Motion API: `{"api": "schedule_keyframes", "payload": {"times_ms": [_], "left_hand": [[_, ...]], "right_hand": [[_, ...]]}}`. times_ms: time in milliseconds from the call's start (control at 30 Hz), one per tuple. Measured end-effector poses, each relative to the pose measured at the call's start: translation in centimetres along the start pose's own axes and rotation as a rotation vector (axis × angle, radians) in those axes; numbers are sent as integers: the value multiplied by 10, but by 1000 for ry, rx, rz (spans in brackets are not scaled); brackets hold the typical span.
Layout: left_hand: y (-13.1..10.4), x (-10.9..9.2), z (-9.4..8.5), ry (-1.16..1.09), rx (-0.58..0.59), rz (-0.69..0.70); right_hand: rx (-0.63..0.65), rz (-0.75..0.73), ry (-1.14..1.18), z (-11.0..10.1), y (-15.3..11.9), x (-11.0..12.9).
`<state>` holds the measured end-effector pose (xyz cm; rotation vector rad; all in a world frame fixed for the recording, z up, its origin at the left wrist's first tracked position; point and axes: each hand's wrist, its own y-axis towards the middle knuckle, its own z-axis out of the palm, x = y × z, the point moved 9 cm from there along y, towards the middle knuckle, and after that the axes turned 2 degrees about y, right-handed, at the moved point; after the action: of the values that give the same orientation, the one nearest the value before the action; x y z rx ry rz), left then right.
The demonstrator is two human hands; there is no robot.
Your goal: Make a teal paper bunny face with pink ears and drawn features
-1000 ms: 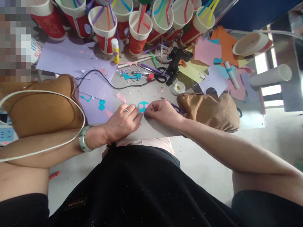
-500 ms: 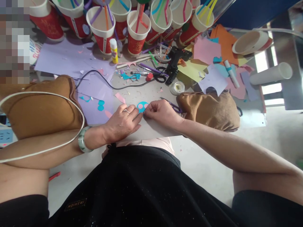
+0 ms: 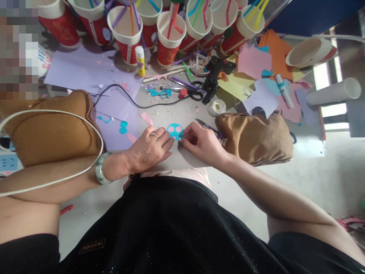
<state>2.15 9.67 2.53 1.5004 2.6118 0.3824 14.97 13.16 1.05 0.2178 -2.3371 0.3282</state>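
A small blue paper circle (image 3: 175,126) with two round pink spots lies at the table's front edge, between my hands. At its left edge are the curled fingertips of my left hand (image 3: 151,148), which wears a ring and holds the circle against the tabletop. The thumb and forefinger of my right hand (image 3: 203,144) are pinched together at the circle's lower right edge. Whether a smaller scrap is also between those fingertips I cannot tell. Left of my left hand, small blue paper rounds (image 3: 123,127) rest on a purple paper sheet (image 3: 118,140).
Red paper cups (image 3: 171,45) with straws line the back. A glue stick (image 3: 140,62), black glue gun (image 3: 215,72), scissors (image 3: 196,91) and small clear jar (image 3: 217,107) lie ahead. Brown cloth pouches flank my hands, the right pouch (image 3: 256,137) close to my wrist. A white cable (image 3: 71,112) crosses my left arm.
My right hand has drawn back slightly to the right, its fingers a little looser. More of the blue circle and its pink spots now shows. My left hand stays at its left edge.
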Motion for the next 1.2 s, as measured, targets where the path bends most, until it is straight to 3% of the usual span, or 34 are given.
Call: {"api": "schedule_keyframes", "payload": {"times_ms": [233,333,500,733,1200], "left_hand": [[0,1,-4,-13,-29,-20],[0,1,-5,-17,-41,-11],[0,2,-5,-41,-37,-22],[0,2,-6,-61,-45,-42],[0,2,-5,-49,-49,-40]], "right_hand": [[-148,-428,-371,16,-44,22],[-183,-498,-513,24,-47,22],[-196,-507,-579,26,-43,19],[-109,-415,-600,33,-38,9],[-111,-395,-606,35,-36,10]]}}
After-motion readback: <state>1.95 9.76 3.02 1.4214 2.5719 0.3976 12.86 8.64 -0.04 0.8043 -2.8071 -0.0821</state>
